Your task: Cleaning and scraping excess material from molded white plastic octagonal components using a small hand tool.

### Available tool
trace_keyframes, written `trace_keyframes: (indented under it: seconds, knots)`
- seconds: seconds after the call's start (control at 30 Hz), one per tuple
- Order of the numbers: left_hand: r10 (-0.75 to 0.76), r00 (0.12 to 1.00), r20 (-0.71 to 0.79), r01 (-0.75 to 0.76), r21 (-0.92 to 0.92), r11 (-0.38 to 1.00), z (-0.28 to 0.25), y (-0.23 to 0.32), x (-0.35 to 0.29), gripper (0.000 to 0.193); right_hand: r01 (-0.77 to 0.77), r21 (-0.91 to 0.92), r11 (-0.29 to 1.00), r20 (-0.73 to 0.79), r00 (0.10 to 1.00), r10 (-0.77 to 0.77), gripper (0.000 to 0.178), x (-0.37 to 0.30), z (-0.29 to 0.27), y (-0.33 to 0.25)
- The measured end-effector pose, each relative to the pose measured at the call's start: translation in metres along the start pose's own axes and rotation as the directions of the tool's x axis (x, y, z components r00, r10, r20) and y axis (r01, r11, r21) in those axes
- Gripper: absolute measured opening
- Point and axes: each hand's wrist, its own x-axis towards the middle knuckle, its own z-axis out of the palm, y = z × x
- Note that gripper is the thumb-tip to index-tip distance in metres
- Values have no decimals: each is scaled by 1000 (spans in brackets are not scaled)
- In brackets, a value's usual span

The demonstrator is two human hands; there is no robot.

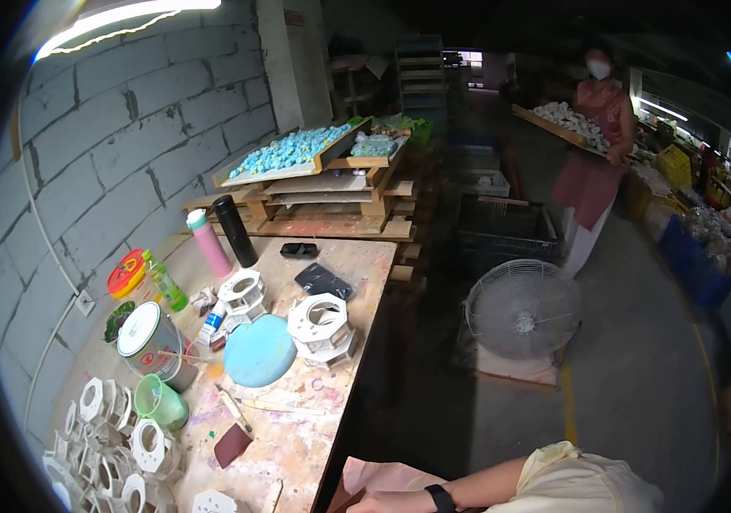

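Only my right hand (383,503) shows, at the bottom edge, its forearm coming in from the right with a black wristband (441,498) and a pale yellow sleeve. It lies against a pinkish sheet-like piece (374,475) beside the table edge. The fingers are cut off by the frame, so what they do is hidden. My left hand is out of sight. On the paint-stained table (297,436), white octagonal frame pieces (153,445) are heaped at the near left. More stand stacked (323,329) beside a light blue disc (259,350). A utility knife (234,409) lies near a dark red square (232,446).
A white-lidded bucket (153,342), green cup (160,402), pink bottle (210,244) and black flask (235,231) stand on the table. Behind, pallets hold trays of blue pieces (284,154). A floor fan (523,309) is at right; a person (592,162) carries a loaded tray (566,128).
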Motion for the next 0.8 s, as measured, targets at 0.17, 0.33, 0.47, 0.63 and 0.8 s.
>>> trace_keyframes:
  seconds: [0.17,0.33,0.47,0.63,0.8]
  knots:
    - [-25,998,51,27,-40,999,0,1,26,18,-84,2,997,2,997,84,15,1,-6,7]
    - [-49,985,164,60,-65,996,7,5,63,18,-105,12,994,7,994,105,16,2,-14,14]
    - [-71,960,272,93,-70,993,16,5,91,18,-129,20,991,-36,991,129,16,-4,-24,12]
    - [-63,938,340,99,-90,991,25,6,112,19,-124,9,992,-20,992,124,15,-5,-28,13]
    - [120,986,-118,-142,-202,969,-27,5,33,19,-108,22,994,-61,992,110,11,-7,-21,19]
